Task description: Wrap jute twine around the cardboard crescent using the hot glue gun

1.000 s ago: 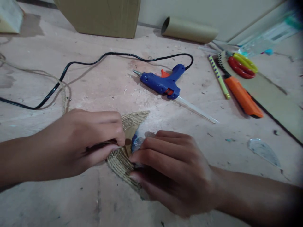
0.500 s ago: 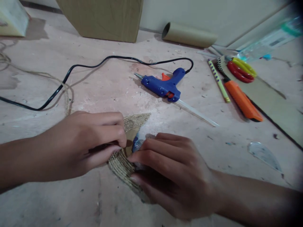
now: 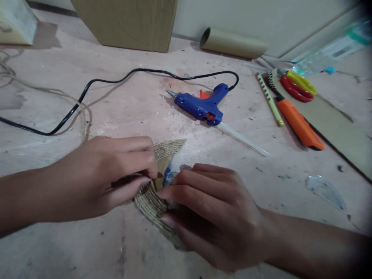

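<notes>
A curved cardboard piece (image 3: 162, 169) is covered along its outer part with close rows of twine (image 3: 149, 201); its bare brown middle shows between my hands. My left hand (image 3: 119, 174) is closed, thumb and fingertips pinched on twine at the inner edge of the rows. From the left, a loose strand of twine (image 3: 83, 122) runs in beneath this hand. My right hand (image 3: 212, 209) is closed on the lower right part of the piece, thumb below and fingertips over it. Something blue and clear (image 3: 170, 176) shows behind the right fingers; I cannot make out what it is.
A blue glue gun (image 3: 200, 106) with a glue stick and black cord (image 3: 116, 81) lies beyond my hands. Rightward are a pencil (image 3: 270, 99), an orange cutter (image 3: 299, 124), scissors (image 3: 299, 87), a bottle (image 3: 328, 50) and a protractor (image 3: 327, 192). Behind stand a cardboard tube (image 3: 235, 43) and cardboard (image 3: 130, 23).
My left fingertips have shifted very slightly to the right along the twine. The right hand keeps its hold, and the view has barely moved.
</notes>
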Demonstrator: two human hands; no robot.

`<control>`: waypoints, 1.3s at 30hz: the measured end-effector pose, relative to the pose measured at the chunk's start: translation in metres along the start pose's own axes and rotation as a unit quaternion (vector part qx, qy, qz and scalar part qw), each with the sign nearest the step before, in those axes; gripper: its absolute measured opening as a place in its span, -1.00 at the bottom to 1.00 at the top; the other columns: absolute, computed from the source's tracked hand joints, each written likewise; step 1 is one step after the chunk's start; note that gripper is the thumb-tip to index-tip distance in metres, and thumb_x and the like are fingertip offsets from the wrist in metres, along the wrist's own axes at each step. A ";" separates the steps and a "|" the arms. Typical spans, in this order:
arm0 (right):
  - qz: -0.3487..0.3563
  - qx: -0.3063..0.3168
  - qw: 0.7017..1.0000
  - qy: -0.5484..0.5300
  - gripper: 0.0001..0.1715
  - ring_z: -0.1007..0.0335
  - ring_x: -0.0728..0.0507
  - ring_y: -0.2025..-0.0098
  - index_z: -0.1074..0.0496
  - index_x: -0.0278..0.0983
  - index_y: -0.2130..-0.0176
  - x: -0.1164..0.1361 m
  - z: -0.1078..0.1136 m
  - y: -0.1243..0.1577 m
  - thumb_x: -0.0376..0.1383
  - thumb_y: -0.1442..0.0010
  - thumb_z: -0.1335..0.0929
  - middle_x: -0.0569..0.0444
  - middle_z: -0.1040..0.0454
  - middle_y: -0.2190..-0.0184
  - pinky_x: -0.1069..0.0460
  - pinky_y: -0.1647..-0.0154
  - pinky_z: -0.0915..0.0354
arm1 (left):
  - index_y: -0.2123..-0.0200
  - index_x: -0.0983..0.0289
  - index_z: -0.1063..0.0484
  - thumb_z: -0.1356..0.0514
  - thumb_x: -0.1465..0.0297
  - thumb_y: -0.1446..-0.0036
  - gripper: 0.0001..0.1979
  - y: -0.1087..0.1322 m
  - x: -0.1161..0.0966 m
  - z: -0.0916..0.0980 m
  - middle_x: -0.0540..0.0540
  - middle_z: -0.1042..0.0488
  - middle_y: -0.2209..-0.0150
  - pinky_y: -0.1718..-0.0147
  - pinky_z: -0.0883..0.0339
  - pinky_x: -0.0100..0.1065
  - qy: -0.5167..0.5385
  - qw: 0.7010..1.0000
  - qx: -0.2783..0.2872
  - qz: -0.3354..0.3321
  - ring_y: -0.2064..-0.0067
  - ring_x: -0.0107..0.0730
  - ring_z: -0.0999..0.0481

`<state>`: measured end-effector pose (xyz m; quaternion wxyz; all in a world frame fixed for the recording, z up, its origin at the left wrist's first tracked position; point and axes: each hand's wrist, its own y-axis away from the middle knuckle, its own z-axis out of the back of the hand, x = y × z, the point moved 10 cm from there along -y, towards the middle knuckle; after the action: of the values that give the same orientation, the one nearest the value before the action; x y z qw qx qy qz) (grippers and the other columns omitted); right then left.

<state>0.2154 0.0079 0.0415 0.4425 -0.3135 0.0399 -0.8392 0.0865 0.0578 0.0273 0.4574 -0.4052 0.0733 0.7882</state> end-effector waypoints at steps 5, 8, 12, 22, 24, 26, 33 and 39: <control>0.003 -0.004 1.000 0.015 -0.88 -0.61 -0.10 0.27 -0.49 -0.30 -0.09 0.002 0.002 0.000 -0.34 -0.59 -0.40 0.05 -0.69 0.19 -0.09 0.26 -0.43 | 0.03 0.12 -0.49 -0.16 0.55 -0.56 -0.80 0.002 0.001 -0.001 -0.05 -0.56 0.13 0.24 -0.35 -0.34 0.009 1.000 -0.002 -0.001 0.15 -0.42 -0.58; 0.007 0.000 1.000 0.020 -0.90 -0.61 -0.11 0.28 -0.50 -0.32 -0.06 0.003 0.001 -0.001 -0.36 -0.59 -0.39 0.03 -0.69 0.19 -0.10 0.27 -0.43 | 0.04 0.12 -0.49 -0.15 0.54 -0.57 -0.80 0.001 0.001 -0.002 -0.06 -0.55 0.13 0.25 -0.33 -0.33 0.004 1.000 -0.003 -0.002 0.14 -0.43 -0.57; 0.007 0.008 0.999 0.030 -0.88 -0.59 -0.11 0.28 -0.50 -0.31 -0.07 0.003 -0.001 -0.002 -0.35 -0.59 -0.38 0.04 -0.69 0.19 -0.11 0.27 -0.44 | 0.05 0.12 -0.48 -0.16 0.57 -0.57 -0.79 0.001 0.002 -0.003 -0.08 -0.55 0.13 0.23 -0.31 -0.35 0.002 1.000 0.004 0.004 0.14 -0.45 -0.56; 0.010 0.007 1.000 0.029 -0.83 -0.59 -0.10 0.28 -0.47 -0.32 -0.14 0.002 -0.001 -0.001 -0.33 -0.61 -0.36 0.05 -0.67 0.20 -0.10 0.27 -0.45 | 0.07 0.13 -0.51 -0.15 0.43 -0.61 -0.84 0.004 0.005 0.001 -0.04 -0.54 0.16 0.28 -0.29 -0.24 -0.065 0.998 -0.013 0.014 0.21 -0.34 -0.52; 0.013 0.008 1.000 0.027 -0.83 -0.59 -0.11 0.28 -0.48 -0.32 -0.13 0.002 -0.002 -0.001 -0.32 -0.61 -0.36 0.05 -0.66 0.21 -0.10 0.28 -0.45 | 0.07 0.14 -0.51 -0.14 0.43 -0.63 -0.83 0.003 0.006 0.002 -0.05 -0.54 0.16 0.28 -0.30 -0.25 -0.065 0.998 -0.018 0.014 0.21 -0.36 -0.53; 0.011 0.004 0.999 0.036 -0.83 -0.61 -0.11 0.26 -0.48 -0.32 -0.13 0.002 -0.002 0.000 -0.31 -0.62 -0.35 0.04 -0.69 0.18 -0.11 0.25 -0.47 | 0.07 0.14 -0.50 -0.12 0.43 -0.66 -0.81 0.003 0.005 0.002 -0.05 -0.54 0.15 0.27 -0.31 -0.25 -0.068 0.997 -0.020 0.010 0.20 -0.37 -0.54; 0.006 0.003 0.999 0.035 -0.82 -0.60 -0.11 0.27 -0.49 -0.32 -0.14 0.004 0.000 0.000 -0.32 -0.62 -0.36 0.05 -0.69 0.17 -0.11 0.26 -0.46 | 0.04 0.11 -0.50 -0.11 0.43 -0.69 -0.80 0.002 0.006 0.003 -0.06 -0.56 0.14 0.28 -0.33 -0.27 -0.077 0.997 -0.025 0.003 0.20 -0.39 -0.56; 0.016 0.009 1.000 0.020 -0.83 -0.53 -0.12 0.31 -0.51 -0.34 -0.12 0.003 -0.001 -0.001 -0.34 -0.60 -0.37 0.05 -0.65 0.21 -0.12 0.30 -0.40 | 0.05 0.12 -0.52 -0.09 0.40 -0.72 -0.77 0.005 0.006 0.003 -0.05 -0.57 0.13 0.30 -0.33 -0.26 -0.095 0.995 -0.028 -0.004 0.22 -0.39 -0.57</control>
<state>0.2130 0.0057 0.0425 0.4579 -0.2916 0.0461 -0.8386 0.0797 0.0609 0.0238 0.4537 -0.3413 0.0059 0.8232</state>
